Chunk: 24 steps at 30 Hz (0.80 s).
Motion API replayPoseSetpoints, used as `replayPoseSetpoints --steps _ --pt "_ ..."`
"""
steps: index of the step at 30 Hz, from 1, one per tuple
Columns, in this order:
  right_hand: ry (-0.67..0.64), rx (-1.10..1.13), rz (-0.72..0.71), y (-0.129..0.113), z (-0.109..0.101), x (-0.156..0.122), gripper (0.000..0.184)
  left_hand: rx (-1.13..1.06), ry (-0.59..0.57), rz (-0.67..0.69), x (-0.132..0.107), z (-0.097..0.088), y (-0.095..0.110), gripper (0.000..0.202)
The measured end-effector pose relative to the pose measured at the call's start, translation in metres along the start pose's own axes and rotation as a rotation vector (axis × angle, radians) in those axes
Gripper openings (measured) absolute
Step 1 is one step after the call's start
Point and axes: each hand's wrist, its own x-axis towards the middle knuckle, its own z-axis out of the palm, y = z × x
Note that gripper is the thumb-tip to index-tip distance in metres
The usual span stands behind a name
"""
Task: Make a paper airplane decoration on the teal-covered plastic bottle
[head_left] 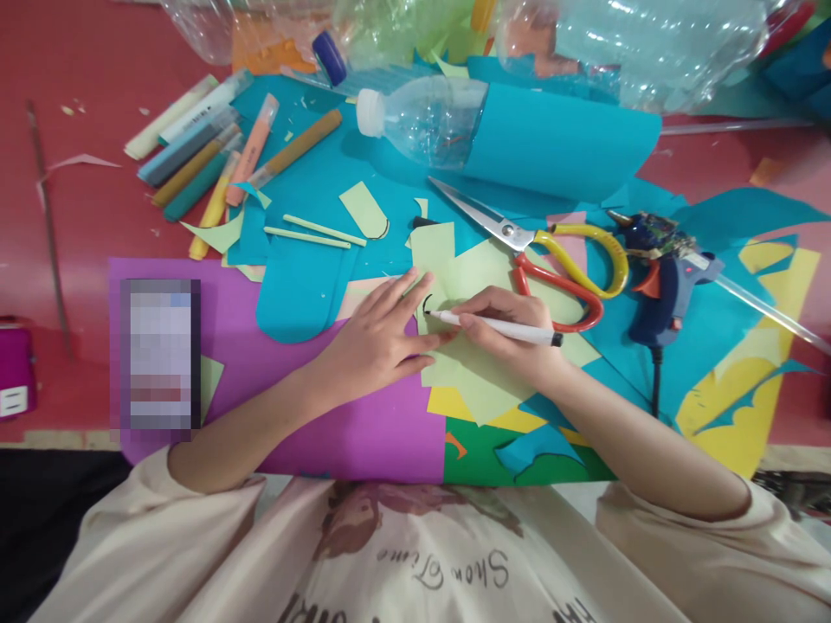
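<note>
My right hand (506, 333) is closed round a white marker pen (499, 326) whose tip touches a pale green paper sheet (454, 363), next to a short black curved line. My left hand (380, 337) lies flat with fingers spread, pressing the left edge of that sheet down on a purple sheet (363, 424). Both forearms reach in from the bottom of the view.
Red and yellow scissors (551, 255) and a blue glue gun (655, 277) lie right of the hands. A plastic bottle wrapped in blue paper (512, 138) lies behind. Several markers (201, 160) sit at back left, a phone (160, 355) at left, paper scraps all around.
</note>
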Motion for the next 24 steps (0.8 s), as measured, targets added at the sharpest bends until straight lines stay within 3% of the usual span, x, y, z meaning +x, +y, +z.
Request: replayPoseSetpoints --steps 9,16,24 --pt "-0.024 0.013 -0.003 -0.0004 0.0008 0.0009 0.019 -0.016 -0.005 0.002 0.0002 -0.0001 -0.0004 0.021" --pt "0.037 0.021 -0.006 -0.001 -0.0001 -0.0002 0.023 -0.017 -0.009 0.001 0.0009 -0.0019 0.0003 0.027" --pt "-0.01 0.0 0.012 -0.0013 -0.0003 0.0004 0.023 -0.03 -0.019 -0.006 -0.0002 -0.001 -0.0004 0.026"
